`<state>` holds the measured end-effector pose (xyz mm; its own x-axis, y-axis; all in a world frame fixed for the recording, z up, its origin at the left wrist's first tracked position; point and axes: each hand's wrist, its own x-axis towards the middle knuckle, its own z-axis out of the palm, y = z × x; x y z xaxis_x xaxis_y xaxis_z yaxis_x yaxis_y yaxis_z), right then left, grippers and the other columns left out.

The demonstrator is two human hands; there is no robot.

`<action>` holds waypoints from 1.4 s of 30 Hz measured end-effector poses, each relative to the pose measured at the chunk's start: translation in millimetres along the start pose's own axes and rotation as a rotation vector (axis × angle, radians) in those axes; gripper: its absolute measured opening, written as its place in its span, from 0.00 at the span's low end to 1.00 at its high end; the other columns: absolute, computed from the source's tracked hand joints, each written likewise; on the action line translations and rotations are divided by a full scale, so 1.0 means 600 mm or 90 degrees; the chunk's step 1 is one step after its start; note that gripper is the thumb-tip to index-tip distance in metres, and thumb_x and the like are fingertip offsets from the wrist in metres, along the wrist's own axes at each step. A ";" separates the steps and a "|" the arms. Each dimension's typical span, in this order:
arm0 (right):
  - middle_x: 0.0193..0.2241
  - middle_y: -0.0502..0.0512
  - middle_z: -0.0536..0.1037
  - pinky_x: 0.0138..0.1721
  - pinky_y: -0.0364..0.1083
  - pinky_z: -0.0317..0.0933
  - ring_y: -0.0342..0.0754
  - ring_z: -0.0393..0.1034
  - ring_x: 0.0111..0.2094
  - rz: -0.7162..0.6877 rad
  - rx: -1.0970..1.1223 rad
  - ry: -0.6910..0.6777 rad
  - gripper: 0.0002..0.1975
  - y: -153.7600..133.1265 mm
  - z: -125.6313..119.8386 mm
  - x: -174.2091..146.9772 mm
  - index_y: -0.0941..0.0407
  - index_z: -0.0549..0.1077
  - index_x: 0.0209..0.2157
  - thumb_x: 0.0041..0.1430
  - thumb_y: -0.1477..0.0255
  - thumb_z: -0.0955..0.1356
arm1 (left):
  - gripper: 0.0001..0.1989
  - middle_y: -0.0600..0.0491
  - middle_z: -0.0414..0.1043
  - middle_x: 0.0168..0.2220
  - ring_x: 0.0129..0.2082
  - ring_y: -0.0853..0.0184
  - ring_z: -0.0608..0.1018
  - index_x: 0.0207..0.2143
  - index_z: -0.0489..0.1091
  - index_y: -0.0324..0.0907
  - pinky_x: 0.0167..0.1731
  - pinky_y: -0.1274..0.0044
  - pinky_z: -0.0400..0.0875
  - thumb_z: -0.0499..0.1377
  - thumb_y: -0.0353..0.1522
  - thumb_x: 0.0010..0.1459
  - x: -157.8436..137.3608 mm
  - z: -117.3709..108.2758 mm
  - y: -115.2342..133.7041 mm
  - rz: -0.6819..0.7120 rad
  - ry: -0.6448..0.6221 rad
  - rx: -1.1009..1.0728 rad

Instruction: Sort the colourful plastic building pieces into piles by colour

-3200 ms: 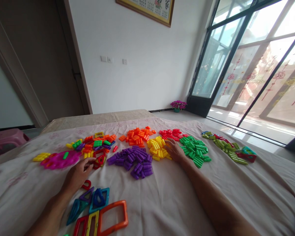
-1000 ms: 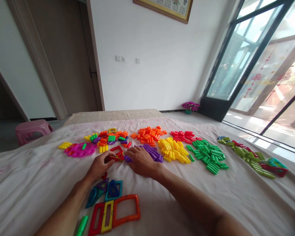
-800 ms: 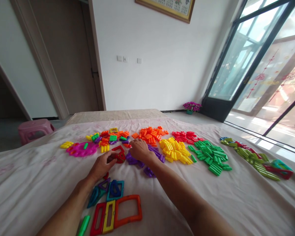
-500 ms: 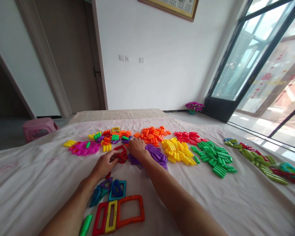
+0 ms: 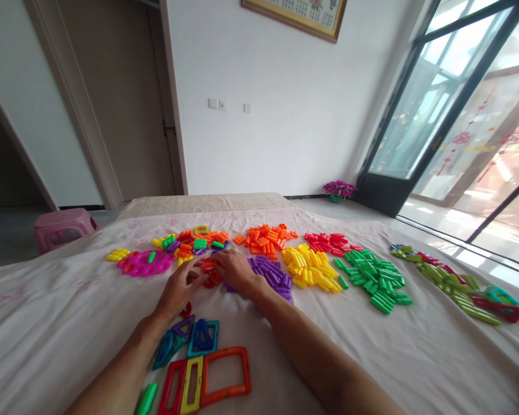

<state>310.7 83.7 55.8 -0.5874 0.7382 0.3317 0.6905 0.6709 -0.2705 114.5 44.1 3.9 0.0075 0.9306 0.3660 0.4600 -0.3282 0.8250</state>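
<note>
My left hand is at the left of a small group of red magnetic tile frames, its thumb and fingers curved and apart. From the right, my right hand bends over the same group. Its fingertips close on an orange-red block piece above the red frames; the grip is partly hidden. Purple stick blocks lie beside and partly under my right wrist. Nearer me are a purple triangle frame, a teal square frame with a blue piece on it, and red, yellow and orange frames.
Orange, yellow, red and green block piles spread rightward on the pale cloth. A magenta scalloped plate and mixed blocks lie left. Olive blocks sit far right. A pink stool stands beyond.
My right hand has moved left and nearer, from the mixed blocks to the red frames. The left hand's fingers have loosened from the red frame. The view has shifted slightly.
</note>
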 end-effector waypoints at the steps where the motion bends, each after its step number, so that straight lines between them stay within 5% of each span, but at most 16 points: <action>1: 0.44 0.55 0.78 0.46 0.43 0.62 0.48 0.71 0.46 -0.026 0.017 -0.003 0.13 -0.004 0.001 -0.003 0.53 0.75 0.49 0.64 0.72 0.65 | 0.27 0.46 0.76 0.50 0.39 0.62 0.80 0.56 0.69 0.42 0.42 0.71 0.74 0.60 0.44 0.56 -0.001 0.000 0.002 -0.008 -0.010 -0.016; 8: 0.43 0.54 0.79 0.46 0.43 0.62 0.47 0.71 0.44 -0.038 0.039 0.044 0.12 0.007 -0.021 -0.023 0.54 0.77 0.48 0.63 0.72 0.67 | 0.29 0.50 0.80 0.36 0.31 0.63 0.80 0.48 0.74 0.39 0.31 0.75 0.73 0.63 0.50 0.51 -0.004 0.000 0.009 -0.110 0.019 -0.105; 19: 0.46 0.60 0.78 0.48 0.44 0.61 0.49 0.71 0.48 0.334 -0.158 0.168 0.13 0.248 -0.194 -0.116 0.56 0.78 0.47 0.65 0.74 0.64 | 0.26 0.48 0.81 0.37 0.36 0.60 0.81 0.46 0.75 0.39 0.33 0.74 0.74 0.59 0.49 0.54 0.002 0.000 0.006 -0.092 0.011 -0.086; 23: 0.49 0.67 0.76 0.47 0.46 0.60 0.53 0.71 0.49 0.439 -0.171 0.223 0.15 0.289 -0.229 -0.140 0.61 0.77 0.49 0.65 0.75 0.63 | 0.27 0.47 0.81 0.39 0.37 0.59 0.82 0.44 0.75 0.40 0.34 0.73 0.75 0.61 0.50 0.52 0.003 0.002 0.006 -0.093 0.014 -0.110; 27: 0.47 0.67 0.77 0.45 0.45 0.60 0.50 0.72 0.46 0.336 -0.109 0.233 0.15 0.234 -0.192 -0.129 0.62 0.79 0.46 0.66 0.76 0.62 | 0.26 0.46 0.80 0.41 0.38 0.59 0.82 0.42 0.74 0.40 0.35 0.72 0.76 0.63 0.50 0.50 0.002 0.003 0.008 -0.104 0.019 -0.137; 30: 0.44 0.56 0.80 0.46 0.43 0.62 0.47 0.73 0.44 0.204 -0.046 0.159 0.13 0.141 -0.138 -0.106 0.55 0.79 0.44 0.65 0.76 0.63 | 0.26 0.45 0.80 0.41 0.40 0.58 0.81 0.41 0.73 0.39 0.35 0.72 0.76 0.64 0.50 0.49 0.001 0.001 0.008 -0.110 0.016 -0.142; 35: 0.42 0.55 0.79 0.44 0.44 0.62 0.49 0.73 0.43 0.005 -0.026 0.026 0.15 -0.010 -0.069 -0.077 0.51 0.74 0.52 0.67 0.64 0.65 | 0.25 0.47 0.80 0.37 0.36 0.60 0.81 0.40 0.76 0.38 0.37 0.72 0.75 0.66 0.48 0.49 -0.003 -0.002 0.014 -0.103 -0.037 -0.172; 42: 0.40 0.54 0.78 0.37 0.41 0.60 0.47 0.73 0.40 0.029 0.013 -0.016 0.12 -0.053 -0.027 -0.071 0.53 0.76 0.45 0.67 0.64 0.64 | 0.21 0.48 0.80 0.34 0.33 0.62 0.80 0.38 0.77 0.38 0.36 0.73 0.74 0.66 0.45 0.50 -0.005 0.003 0.027 -0.107 -0.126 -0.212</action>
<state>320.6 30.2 64.8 -0.5658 0.7694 0.2966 0.7083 0.6376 -0.3028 123.8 36.6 15.4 0.1428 0.9781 0.1515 0.1578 -0.1737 0.9721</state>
